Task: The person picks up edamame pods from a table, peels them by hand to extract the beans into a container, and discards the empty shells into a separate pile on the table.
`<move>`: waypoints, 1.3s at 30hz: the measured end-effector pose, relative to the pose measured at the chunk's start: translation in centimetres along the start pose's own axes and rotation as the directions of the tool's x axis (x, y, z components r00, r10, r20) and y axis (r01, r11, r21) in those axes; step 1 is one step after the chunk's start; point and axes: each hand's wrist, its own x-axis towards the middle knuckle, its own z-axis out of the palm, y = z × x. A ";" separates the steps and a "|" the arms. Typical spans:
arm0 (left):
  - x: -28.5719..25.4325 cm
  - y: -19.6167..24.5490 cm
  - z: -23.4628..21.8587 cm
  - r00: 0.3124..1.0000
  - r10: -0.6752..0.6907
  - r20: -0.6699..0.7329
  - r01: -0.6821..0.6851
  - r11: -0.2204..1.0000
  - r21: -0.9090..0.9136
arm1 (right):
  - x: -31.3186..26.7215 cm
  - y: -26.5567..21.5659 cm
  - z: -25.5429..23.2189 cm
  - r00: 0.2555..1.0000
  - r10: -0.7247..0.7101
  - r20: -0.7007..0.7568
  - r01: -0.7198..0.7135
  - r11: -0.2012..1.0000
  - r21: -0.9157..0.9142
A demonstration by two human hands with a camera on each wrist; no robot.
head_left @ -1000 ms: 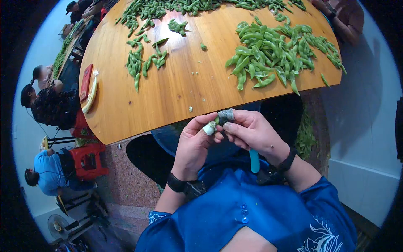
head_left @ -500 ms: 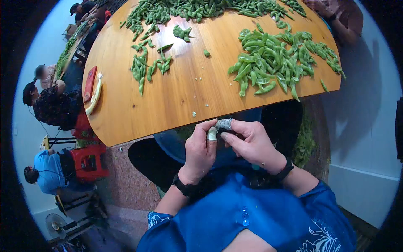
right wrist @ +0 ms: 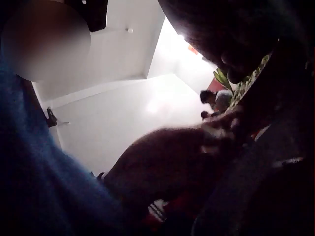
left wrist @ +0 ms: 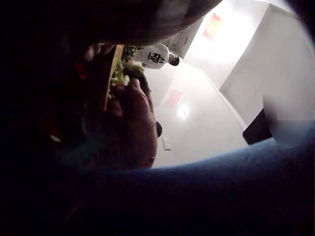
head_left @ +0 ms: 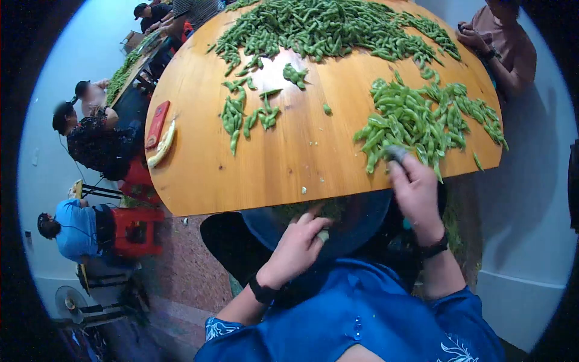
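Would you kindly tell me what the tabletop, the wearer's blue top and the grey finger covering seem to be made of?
Tabletop: probably varnished wood, given its grain, knots and gloss.
Blue top: likely satiny fabric, with soft folds and sheen.
Grey finger covering: dull, perhaps tape or cloth; too blurred to tell.

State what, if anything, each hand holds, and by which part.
The left hand shows nothing held. The right hand blurs by the pods; any hold cannot be told.

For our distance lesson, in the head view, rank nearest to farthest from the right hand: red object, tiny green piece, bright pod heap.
1. Bright pod heap, right side
2. Tiny green piece, centre
3. Red object, left edge
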 end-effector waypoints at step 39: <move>5.7 4.3 -1.2 0.979 0.078 -0.191 -0.079 0.997 0.001 | -1.8 -3.4 0.6 0.704 0.216 0.676 -0.524 0.801 0.290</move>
